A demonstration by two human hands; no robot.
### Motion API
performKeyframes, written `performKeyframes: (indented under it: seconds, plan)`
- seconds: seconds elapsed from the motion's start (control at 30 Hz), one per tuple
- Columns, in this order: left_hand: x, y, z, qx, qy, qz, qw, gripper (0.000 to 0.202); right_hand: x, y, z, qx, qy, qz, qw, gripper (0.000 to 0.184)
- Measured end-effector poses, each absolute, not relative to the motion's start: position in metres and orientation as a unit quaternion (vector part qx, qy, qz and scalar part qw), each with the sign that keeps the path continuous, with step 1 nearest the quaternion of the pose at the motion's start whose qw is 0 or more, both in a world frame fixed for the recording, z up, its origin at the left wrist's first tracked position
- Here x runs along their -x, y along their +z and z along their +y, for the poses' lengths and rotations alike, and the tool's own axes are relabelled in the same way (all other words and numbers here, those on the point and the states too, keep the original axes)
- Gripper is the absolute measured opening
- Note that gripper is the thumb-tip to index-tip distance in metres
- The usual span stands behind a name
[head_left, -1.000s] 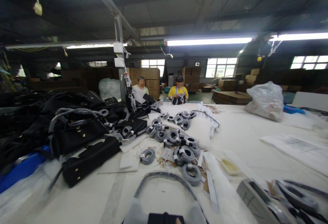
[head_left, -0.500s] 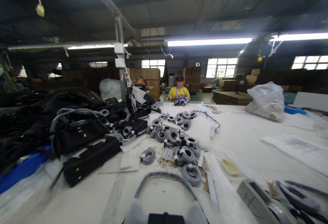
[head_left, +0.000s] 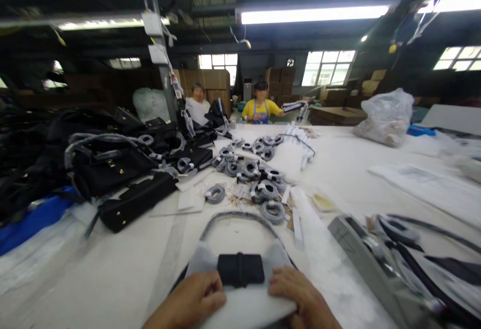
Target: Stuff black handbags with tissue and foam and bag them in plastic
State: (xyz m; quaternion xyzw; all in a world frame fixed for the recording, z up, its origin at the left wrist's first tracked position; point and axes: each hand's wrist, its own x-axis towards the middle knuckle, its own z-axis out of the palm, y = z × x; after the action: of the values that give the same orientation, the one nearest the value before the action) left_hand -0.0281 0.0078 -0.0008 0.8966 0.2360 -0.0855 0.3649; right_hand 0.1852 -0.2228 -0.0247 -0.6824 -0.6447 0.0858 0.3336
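A black handbag (head_left: pixel 225 269) lies in front of me at the bottom middle, its arched handle (head_left: pixel 240 214) wrapped in clear film and pointing away. A white foam-like sheet (head_left: pixel 250 309) covers the near part of the bag. At the sheet's left edge, my left hand (head_left: pixel 193 296) has curled fingers, with the thumb against the sheet. My right hand (head_left: pixel 300 296) grips the opposite edge, fingers on top and the thumb side partly hidden below.
Wrapped strap coils (head_left: pixel 250 168) lie beyond the bag. Black bags (head_left: pixel 112 163) pile up at left. A grey tape dispenser (head_left: pixel 361 259) and another wrapped strap (head_left: pixel 398 228) are at right. Across the table, a person in yellow (head_left: pixel 248 109) holds a wrapped item.
Both my hands and the white sheet have come into view over the bag. The view has tilted down. The person in yellow has moved a wrapped item out to the right.
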Motion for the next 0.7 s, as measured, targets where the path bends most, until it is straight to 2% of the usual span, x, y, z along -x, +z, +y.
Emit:
performKeyframes:
  seconds: [0.17,0.3,0.5,0.7]
  plan:
    - [0.028,0.024,-0.004,-0.901,-0.105,0.254,0.335,0.024,-0.178,0.010,-0.244,0.718,0.242,-0.572,0.314,0.047]
    - [0.028,0.030,-0.008,-0.900,-0.110,0.265,0.327,0.023,-0.177,0.037,-0.253,0.717,0.329,-0.537,0.298,0.064]
    - [0.029,0.021,-0.005,-0.884,-0.086,0.274,0.370,0.023,-0.164,0.035,-0.243,0.752,0.268,-0.526,0.292,0.030]
    - [0.031,0.011,-0.003,-0.845,-0.019,0.289,0.450,0.026,-0.148,0.028,-0.231,0.757,0.139,-0.595,0.232,0.024]
